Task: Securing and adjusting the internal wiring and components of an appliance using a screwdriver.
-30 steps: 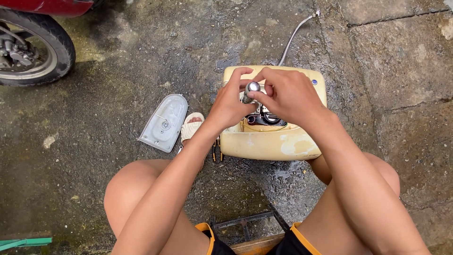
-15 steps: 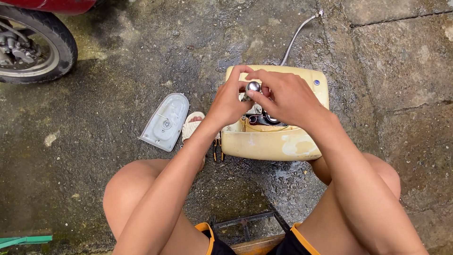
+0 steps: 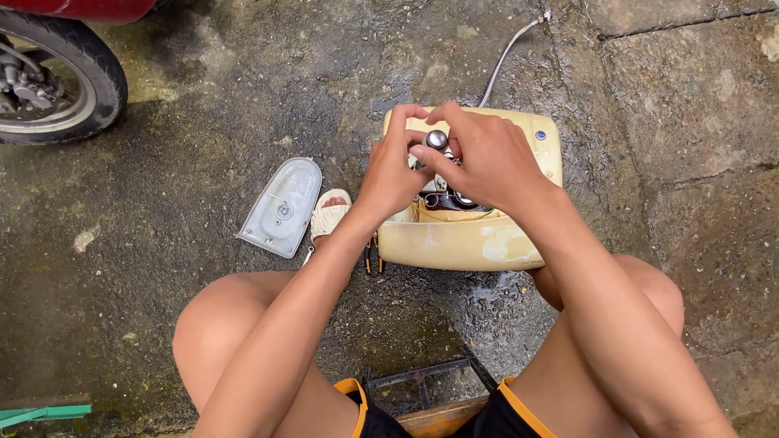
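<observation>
I observe my left hand [image 3: 389, 174] and right hand [image 3: 487, 162] both pinching a small round silver metal knob [image 3: 436, 139] above the cream plastic tank [image 3: 471, 243] beneath them.

The cream housing [image 3: 479, 243] looks like hard plastic, smooth with a dull sheen, its front wall stained and scuffed. Between the fingers [image 3: 434, 154] of the right hand [image 3: 487, 162] and the left hand [image 3: 393, 174], a small round cap [image 3: 436, 139] shines like polished metal. A braided hose [image 3: 507, 53] has a metallic silver look. The grey lid [image 3: 280, 207] seems matt plastic, faintly glossy. The concrete ground [image 3: 203, 105] is rough, pitted and wet-dark. The tyre [image 3: 101, 73] is matt black rubber. The sandal [image 3: 331, 215] looks pale and ribbed.
</observation>
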